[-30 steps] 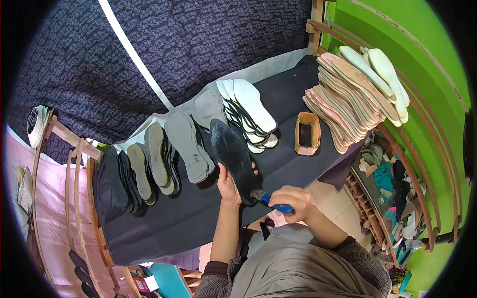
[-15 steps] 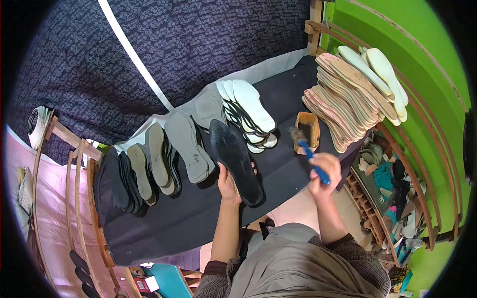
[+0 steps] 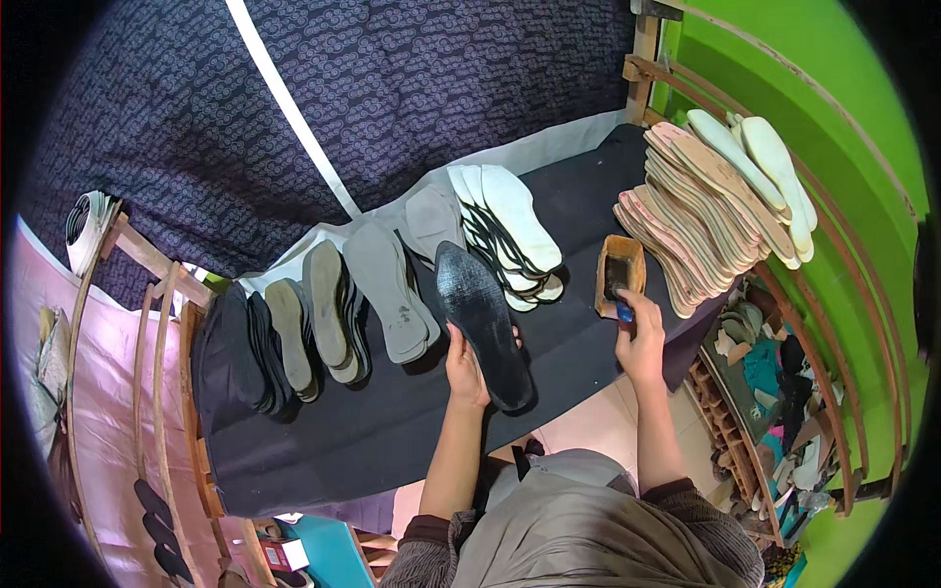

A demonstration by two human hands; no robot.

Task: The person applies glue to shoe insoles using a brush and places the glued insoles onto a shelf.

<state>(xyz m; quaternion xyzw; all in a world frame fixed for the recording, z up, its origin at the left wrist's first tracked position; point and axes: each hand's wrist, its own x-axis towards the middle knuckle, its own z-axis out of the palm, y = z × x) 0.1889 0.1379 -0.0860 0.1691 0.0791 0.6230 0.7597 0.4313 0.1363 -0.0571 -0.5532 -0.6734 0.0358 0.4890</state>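
My left hand (image 3: 468, 368) grips a black shoe insole (image 3: 482, 328) by its edges, above the front of the table. Its upper face looks shiny, most of all at the broad end. My right hand (image 3: 641, 335) is closed on a brush (image 3: 624, 311), of which a bit of blue handle shows. The brush's bristles are down in a small open brown box (image 3: 601, 274) with a dark inside, and I cannot see them clearly.
On the black-covered table (image 3: 392, 441) lie grey insoles (image 3: 387, 294), black insoles (image 3: 240, 348) and white insoles (image 3: 520, 216). A tall stack of tan insoles (image 3: 696, 216) is at the far right, white ones (image 3: 774, 167) on top. Scraps (image 3: 769, 372) fill a shelf at right.
My right hand has lowered the brush from beside the box into it. The insole in my left hand now looks glossier. The whole view has shifted slightly.
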